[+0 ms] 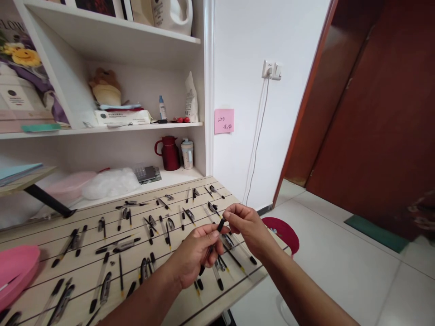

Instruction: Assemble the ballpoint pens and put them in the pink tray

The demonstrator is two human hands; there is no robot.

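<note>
Over the right part of the table, my left hand (pixel 200 249) is closed around a slim black pen part (pixel 221 223), its upper end sticking out past the thumb. The thumb and fingertips of my right hand (pixel 249 228) pinch at that upper end. Whether a small piece sits in those right fingertips is hidden. Below and around both hands lie pieces of taken-apart pens: a clear barrel with a black end (pixel 218 277), dark refills with yellowish tips (pixel 235 260), and clear-and-black caps (pixel 228 242). More such sets, including a cap (pixel 105 288) and a refill (pixel 121 275), cover the striped wooden table (pixel 152 301).
A pink basin (pixel 20 267) stands at the table's left edge. Behind, a white shelf (pixel 136 128) holds a red jug (pixel 170 154), a cup (pixel 187 154) and a plastic bag (pixel 110 183). A red round stool (pixel 283 233) is beyond the table's right edge.
</note>
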